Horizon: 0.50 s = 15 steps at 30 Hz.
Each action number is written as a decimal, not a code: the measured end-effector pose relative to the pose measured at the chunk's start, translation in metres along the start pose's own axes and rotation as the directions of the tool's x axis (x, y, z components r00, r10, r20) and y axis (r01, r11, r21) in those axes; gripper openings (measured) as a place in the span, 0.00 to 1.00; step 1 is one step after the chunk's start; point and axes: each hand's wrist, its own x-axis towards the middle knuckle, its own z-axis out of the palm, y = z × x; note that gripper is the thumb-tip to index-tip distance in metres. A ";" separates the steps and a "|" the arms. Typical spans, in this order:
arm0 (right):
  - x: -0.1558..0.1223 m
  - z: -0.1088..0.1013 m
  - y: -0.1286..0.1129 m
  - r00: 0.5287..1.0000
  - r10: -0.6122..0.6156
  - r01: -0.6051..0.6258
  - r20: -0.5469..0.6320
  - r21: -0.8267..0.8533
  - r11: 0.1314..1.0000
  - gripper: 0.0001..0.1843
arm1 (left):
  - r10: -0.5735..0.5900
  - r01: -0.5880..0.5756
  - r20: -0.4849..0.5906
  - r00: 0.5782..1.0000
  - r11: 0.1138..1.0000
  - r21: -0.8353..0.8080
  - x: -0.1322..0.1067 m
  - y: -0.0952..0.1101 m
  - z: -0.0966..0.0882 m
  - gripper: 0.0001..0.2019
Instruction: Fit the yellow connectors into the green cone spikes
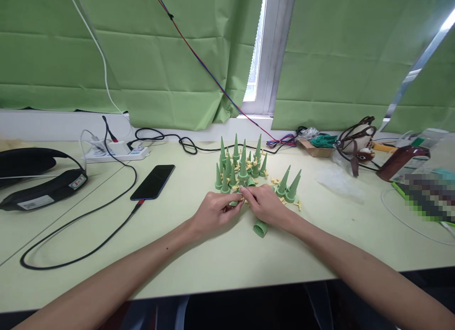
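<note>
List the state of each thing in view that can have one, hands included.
Left hand: pinching a small yellow piece
Right hand: curled; what it grips is hidden
Hollow green piece: open end toward the camera, rest hidden
Green cones: mostly upright
Other yellow pieces: scattered around the cones
Phone: screen dark, cable connected
Power strip: plugs inserted
Green curtains: drawn, with gaps
Cardboard box: topped with green material

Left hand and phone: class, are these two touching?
Apart. The head view shows a plain stretch of tabletop between the left hand and the phone.
</note>
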 end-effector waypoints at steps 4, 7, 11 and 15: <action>0.001 0.000 0.000 0.997 0.075 -0.074 0.011 -0.053 0.996 0.29 | -0.074 0.074 0.047 0.996 0.997 0.013 0.000 0.001 0.000 0.08; 0.003 -0.001 0.001 0.992 0.116 -0.119 -0.043 -0.067 0.991 0.29 | -0.148 0.147 0.071 0.986 0.989 0.024 0.001 0.002 0.001 0.08; 0.004 -0.003 0.000 0.981 0.067 -0.066 -0.181 0.013 0.998 0.25 | -0.276 0.271 0.102 0.956 0.961 0.053 0.002 -0.001 0.003 0.10; 0.000 -0.004 -0.006 0.974 -0.035 0.063 -0.225 0.118 0.991 0.20 | -0.370 0.362 0.150 0.917 0.929 0.084 0.003 -0.004 0.003 0.16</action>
